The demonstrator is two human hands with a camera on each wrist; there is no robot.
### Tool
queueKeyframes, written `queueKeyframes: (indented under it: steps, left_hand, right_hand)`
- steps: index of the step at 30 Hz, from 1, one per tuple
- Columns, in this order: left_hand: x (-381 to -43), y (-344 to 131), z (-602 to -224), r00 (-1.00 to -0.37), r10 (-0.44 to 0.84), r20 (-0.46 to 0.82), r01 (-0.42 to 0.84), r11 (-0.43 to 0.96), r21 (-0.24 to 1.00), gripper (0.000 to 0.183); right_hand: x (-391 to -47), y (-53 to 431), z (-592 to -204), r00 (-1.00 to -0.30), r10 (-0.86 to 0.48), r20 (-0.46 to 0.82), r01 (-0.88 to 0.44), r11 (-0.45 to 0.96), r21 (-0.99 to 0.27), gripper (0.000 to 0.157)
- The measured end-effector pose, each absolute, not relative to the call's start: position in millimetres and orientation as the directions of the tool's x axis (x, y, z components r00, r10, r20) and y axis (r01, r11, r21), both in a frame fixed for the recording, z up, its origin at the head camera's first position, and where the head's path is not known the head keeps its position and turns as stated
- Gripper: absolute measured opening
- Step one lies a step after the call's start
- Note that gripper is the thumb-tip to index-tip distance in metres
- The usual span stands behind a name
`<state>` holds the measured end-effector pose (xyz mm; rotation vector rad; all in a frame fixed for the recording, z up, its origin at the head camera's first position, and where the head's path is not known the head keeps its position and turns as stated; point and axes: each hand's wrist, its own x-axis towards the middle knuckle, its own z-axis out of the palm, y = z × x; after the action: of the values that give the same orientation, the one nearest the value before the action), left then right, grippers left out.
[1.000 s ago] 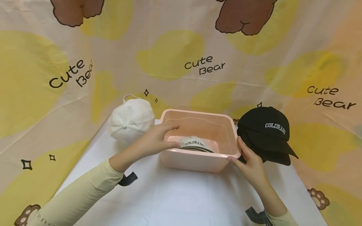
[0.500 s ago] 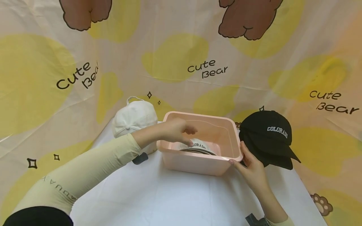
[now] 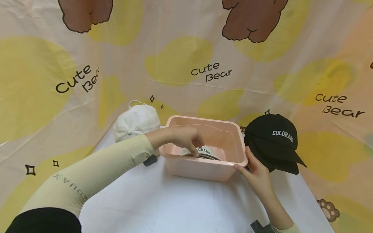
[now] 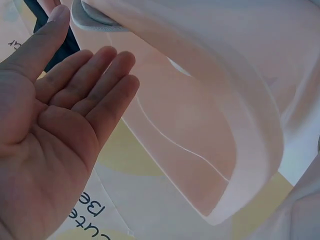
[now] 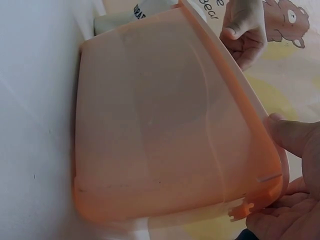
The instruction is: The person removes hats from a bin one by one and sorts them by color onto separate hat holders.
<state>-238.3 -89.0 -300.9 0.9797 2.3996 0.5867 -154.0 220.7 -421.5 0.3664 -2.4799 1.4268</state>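
A pink plastic basin stands on the white table. Inside lies a white cap lettered COLORADO, with layered brim edges showing. My left hand reaches over the basin's left side, thumb pointing down close to the cap. The left wrist view shows that hand with fingers gently bent, nothing between them, and a pale brim beyond. My right hand grips the basin's near right corner, thumb at the rim and fingers around the outer side. In the right wrist view its thumb presses the basin's rim.
Left of the basin sits a white cap with its strap up, partly behind my left arm. Black caps lettered COLORADO are stacked close to the basin's right side. A printed bear cloth hangs behind the table.
My left hand has moved right from the basin's left rim to over the inside, then lowered toward the cap, its fingers more bent. The right hand keeps its grip on the basin.
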Motion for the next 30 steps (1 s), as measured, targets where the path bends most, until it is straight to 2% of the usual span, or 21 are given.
queueKeyframes:
  steps: [5,18,26,30]
  left_hand:
    - [-242,-87,-303,-0.611,0.738,-0.287,0.505,0.642,0.576,0.047]
    - [-246,-85,-310,-0.597,0.741,-0.306,0.522,0.65,0.553,0.033]
    - [-249,-89,-312,-0.59,0.761,-0.269,0.557,0.625,0.547,0.018]
    - [-253,-92,-315,-0.609,0.766,-0.206,0.573,0.605,0.553,0.019]
  right_hand:
    - [-154,222,-421,-0.934,-0.079,0.348,-0.339,0.499,-0.797,0.089]
    - [-152,221,-426,-0.944,-0.06,0.325,-0.307,0.524,-0.795,0.089]
    - [-153,220,-426,-0.941,-0.056,0.335,-0.31,0.542,-0.781,0.088]
    - [-153,220,-426,-0.939,-0.056,0.34,-0.316,0.534,-0.784,0.088]
